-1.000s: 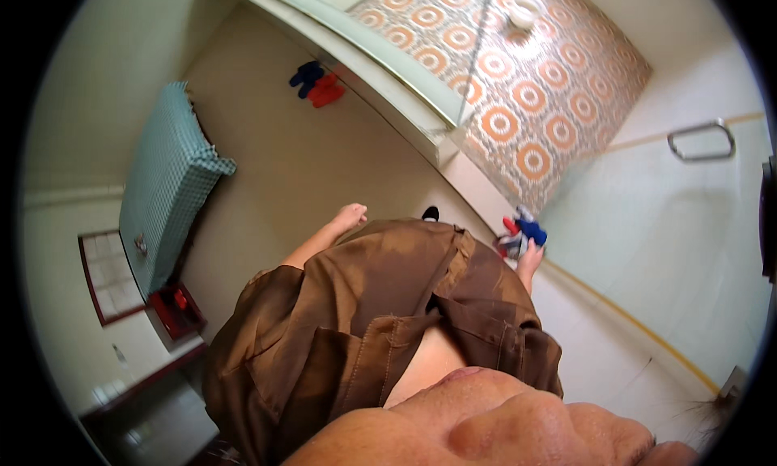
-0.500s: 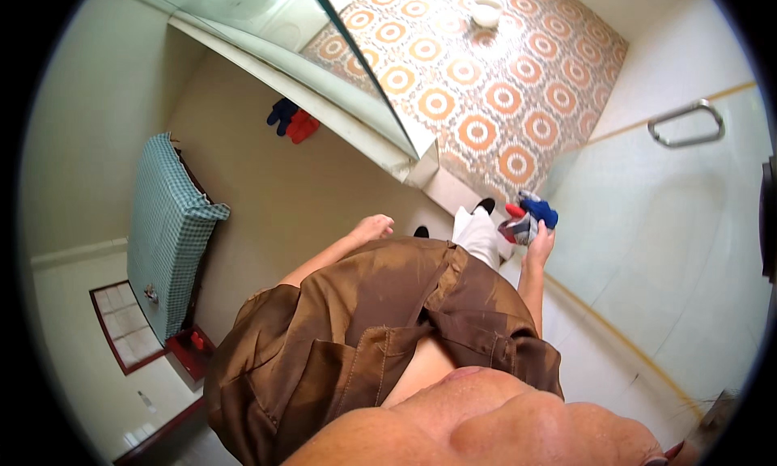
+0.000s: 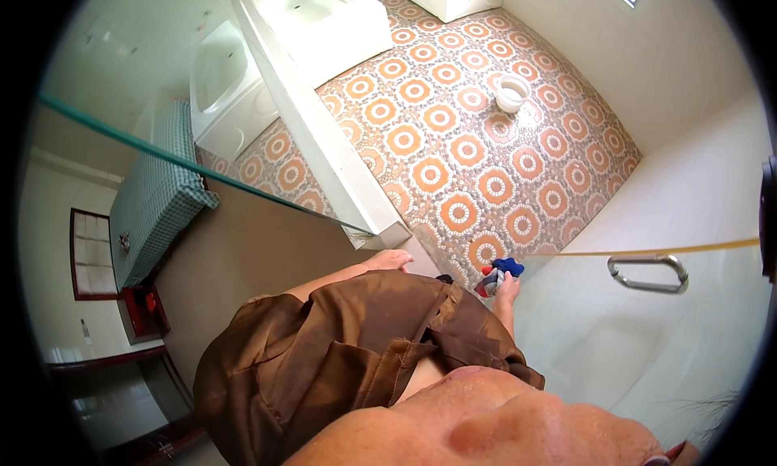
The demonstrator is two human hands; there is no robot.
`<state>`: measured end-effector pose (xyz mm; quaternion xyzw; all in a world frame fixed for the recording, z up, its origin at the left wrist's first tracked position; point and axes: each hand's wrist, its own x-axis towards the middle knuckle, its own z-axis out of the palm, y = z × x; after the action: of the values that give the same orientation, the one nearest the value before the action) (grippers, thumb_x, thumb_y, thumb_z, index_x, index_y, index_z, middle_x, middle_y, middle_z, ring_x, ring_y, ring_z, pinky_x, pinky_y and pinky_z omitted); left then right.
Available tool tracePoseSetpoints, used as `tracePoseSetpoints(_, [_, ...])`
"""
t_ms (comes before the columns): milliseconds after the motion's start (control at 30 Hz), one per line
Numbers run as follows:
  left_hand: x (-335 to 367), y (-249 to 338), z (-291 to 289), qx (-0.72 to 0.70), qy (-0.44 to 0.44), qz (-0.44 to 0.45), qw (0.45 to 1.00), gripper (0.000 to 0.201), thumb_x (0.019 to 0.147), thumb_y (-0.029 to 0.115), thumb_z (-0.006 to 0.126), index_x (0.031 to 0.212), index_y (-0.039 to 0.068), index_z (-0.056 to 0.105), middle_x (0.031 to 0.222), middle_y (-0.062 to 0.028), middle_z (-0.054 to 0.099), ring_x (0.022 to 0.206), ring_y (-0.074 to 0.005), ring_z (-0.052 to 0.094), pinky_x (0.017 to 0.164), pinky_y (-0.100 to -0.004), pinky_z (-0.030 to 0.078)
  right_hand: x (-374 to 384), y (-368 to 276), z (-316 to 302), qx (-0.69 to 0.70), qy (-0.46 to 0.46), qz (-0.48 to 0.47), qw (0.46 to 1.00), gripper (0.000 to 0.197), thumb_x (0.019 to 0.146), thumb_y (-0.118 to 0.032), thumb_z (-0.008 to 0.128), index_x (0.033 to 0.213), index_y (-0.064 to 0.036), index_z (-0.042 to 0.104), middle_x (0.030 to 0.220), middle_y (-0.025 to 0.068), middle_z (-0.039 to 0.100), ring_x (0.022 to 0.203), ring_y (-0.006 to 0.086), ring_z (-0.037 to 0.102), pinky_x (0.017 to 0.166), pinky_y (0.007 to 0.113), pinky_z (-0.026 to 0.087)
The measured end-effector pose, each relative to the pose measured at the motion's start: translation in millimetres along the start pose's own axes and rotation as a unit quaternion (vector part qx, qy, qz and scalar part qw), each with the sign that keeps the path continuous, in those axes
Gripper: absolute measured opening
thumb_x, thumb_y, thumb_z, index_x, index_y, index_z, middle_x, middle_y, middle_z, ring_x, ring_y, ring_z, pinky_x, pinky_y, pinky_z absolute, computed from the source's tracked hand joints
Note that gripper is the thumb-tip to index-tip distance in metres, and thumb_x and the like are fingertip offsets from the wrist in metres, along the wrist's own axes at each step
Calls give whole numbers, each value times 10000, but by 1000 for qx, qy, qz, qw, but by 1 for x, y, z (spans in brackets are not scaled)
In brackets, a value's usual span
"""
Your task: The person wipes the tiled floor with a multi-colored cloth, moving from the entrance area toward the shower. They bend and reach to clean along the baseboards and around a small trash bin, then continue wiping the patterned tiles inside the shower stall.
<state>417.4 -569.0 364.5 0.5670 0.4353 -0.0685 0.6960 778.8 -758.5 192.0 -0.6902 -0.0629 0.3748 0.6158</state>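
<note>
At my right side, my right hand (image 3: 507, 288) is closed round a small bundle of cloth (image 3: 507, 268) in blue, red and grey. The bundle looks like bunched-up clothes, though its exact kind does not show. My left hand (image 3: 390, 260) hangs near the end of the low white sill, loosely curled with its fingers a little apart, and nothing shows in it. Brown clothing covers much of my body below, and my feet are mostly hidden by it.
A frosted glass door with a metal handle (image 3: 647, 273) stands on my right. Ahead lies an orange-patterned tiled floor (image 3: 468, 150) with a white bucket (image 3: 513, 93) on it. A white bathtub (image 3: 348, 41) is at the far left. A low white sill (image 3: 312, 118) carries a glass panel (image 3: 202, 170).
I have moved forward to the tiled floor's entrance, and more of the room, including the bathtub, has come into view. The cloth bundle stays in my right hand.
</note>
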Motion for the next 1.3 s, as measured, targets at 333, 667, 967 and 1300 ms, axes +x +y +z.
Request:
tracePoseSetpoints(333, [38, 48, -1, -25, 86, -18, 996, 394, 967, 372, 499, 1088, 27, 645, 924, -74, 691, 804, -171, 643, 753, -324, 513, 36, -98, 65, -155, 17, 17, 988, 385, 894, -166, 579, 1227, 27, 599, 1161, 157, 651, 1048, 262, 612, 948, 374, 441])
tracePoseSetpoints(667, [93, 91, -34, -84, 180, -23, 980, 396, 964, 361, 469, 1041, 28, 668, 947, -86, 681, 909, -187, 629, 836, -325, 483, 137, -182, 116, -86, -37, 63, 994, 335, 931, -176, 543, 1204, 6, 609, 1092, 115, 667, 968, 220, 629, 864, 371, 473])
tracePoseSetpoints(967, [178, 102, -84, -160, 225, -26, 961, 371, 964, 334, 499, 1072, 20, 665, 981, -77, 685, 940, -156, 629, 849, -302, 487, 274, -229, 134, -164, -20, 91, 982, 311, 967, -223, 511, 1139, 16, 608, 1001, 116, 671, 882, 211, 650, 762, 364, 509])
tracePoseSetpoints(1300, [276, 118, -152, -157, 235, -69, 957, 370, 964, 343, 506, 1102, 31, 651, 937, -61, 696, 901, -155, 647, 834, -298, 498, 479, -209, 99, -157, 0, 16, 987, 324, 985, -259, 488, 1148, -9, 613, 1041, 106, 654, 908, 244, 652, 784, 398, 536])
